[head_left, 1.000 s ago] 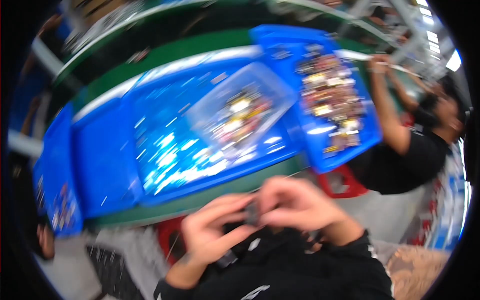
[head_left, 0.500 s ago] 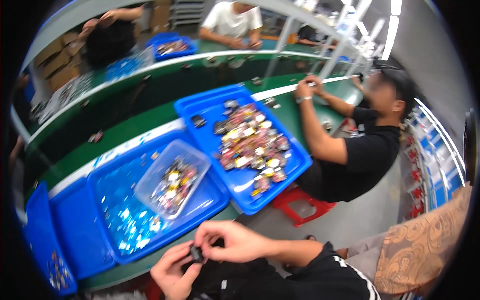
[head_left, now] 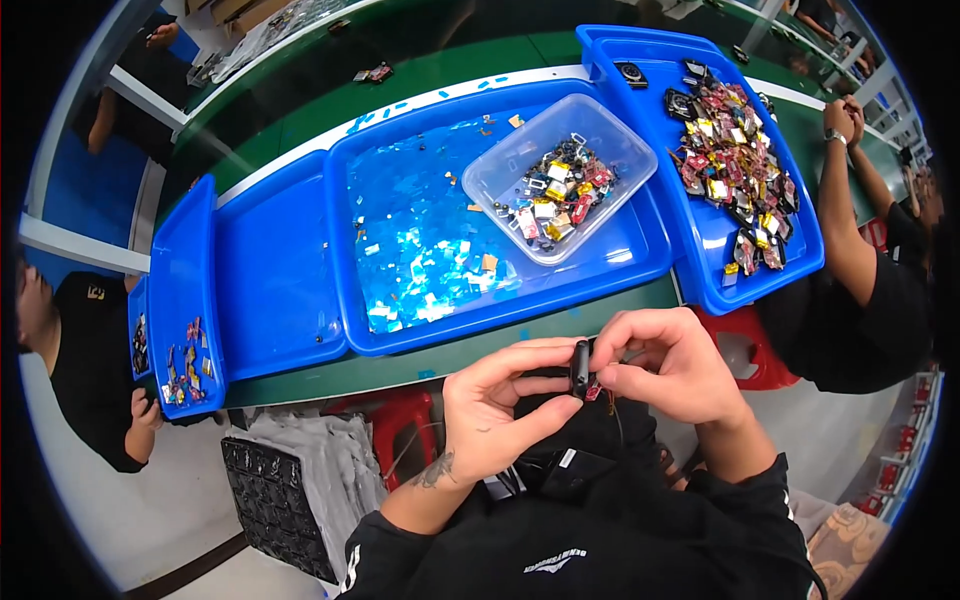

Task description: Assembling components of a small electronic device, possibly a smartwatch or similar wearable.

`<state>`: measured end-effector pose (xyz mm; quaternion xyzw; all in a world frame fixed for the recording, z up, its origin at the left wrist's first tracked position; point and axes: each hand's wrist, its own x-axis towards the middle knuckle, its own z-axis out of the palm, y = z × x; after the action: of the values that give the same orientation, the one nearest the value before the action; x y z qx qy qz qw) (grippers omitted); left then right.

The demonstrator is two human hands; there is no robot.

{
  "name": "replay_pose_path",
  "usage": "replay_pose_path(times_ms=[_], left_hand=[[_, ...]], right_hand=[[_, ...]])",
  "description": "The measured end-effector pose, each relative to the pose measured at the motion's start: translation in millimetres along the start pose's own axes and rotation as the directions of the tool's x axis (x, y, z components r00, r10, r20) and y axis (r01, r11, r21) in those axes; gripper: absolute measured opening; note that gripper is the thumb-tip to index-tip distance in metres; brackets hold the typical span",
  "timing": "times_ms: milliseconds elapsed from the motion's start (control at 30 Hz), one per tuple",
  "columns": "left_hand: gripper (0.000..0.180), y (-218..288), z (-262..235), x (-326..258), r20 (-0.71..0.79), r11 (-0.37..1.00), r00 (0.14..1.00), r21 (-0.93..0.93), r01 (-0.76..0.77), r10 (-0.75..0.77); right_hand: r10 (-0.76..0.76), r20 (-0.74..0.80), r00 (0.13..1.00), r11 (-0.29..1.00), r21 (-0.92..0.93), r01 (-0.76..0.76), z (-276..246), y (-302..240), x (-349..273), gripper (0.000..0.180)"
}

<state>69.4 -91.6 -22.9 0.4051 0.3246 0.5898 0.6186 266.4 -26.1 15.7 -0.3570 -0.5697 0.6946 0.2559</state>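
My left hand (head_left: 505, 405) pinches a small black casing (head_left: 579, 370) between thumb and fingers, above my lap and in front of the bench edge. Against the casing's right side my right hand (head_left: 670, 365) is closed, its thumb and fingertips gripping there; part of that grip is hidden. Just below the right fingertips shows a small red part (head_left: 596, 391) with thin wires. Beyond my hands, a clear plastic box (head_left: 490, 178) of mixed small electronic parts stands in a blue tray (head_left: 400, 342) strewn with shiny blue film pieces.
At the right, a blue tray (head_left: 740, 298) holds a heap of red boards, batteries and black casings. Further left are another blue tray (head_left: 270, 280) and a tilted one (head_left: 180, 280) with some parts. Red stools (head_left: 400, 425), stacked black moulded trays (head_left: 275, 495) and co-workers surround the green bench.
The view has swung left and down, so the trays and my hands appear further right. Both hands remain together at the black casing. A person at the left has come into view.
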Motion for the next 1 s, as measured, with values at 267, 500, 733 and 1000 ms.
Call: replay_pose_path(times_ms=[267, 500, 733, 1000], left_hand=[[0.042, -2, 1, -5, -0.019, 1.000, 1.000, 0.023, 0.020, -0.020], [0.044, -14, 1, -5, -0.034, 0.998, 0.999, -0.043, -0.040, 0.039], [0.039, -17, -2, -6, -0.001, 0.993, 0.998, -0.102, -0.062, 0.063], [0.038, -9, -6, -1, 0.038, 0.976, 0.996, -0.201, 0.087, -0.081]], right_hand=[[-0.205, -0.184, 0.961, 0.944, -0.298, 0.144, 15, 0, -2, 0.010], [-0.266, -0.339, 0.902, 0.906, -0.407, 0.114, 25, 4, -5, 0.009], [-0.112, -0.215, 0.970, 0.974, -0.218, 0.064, 15, -3, -6, 0.009], [0.113, -0.056, 0.992, 0.993, -0.030, -0.115, 1, -6, -6, 0.008]])
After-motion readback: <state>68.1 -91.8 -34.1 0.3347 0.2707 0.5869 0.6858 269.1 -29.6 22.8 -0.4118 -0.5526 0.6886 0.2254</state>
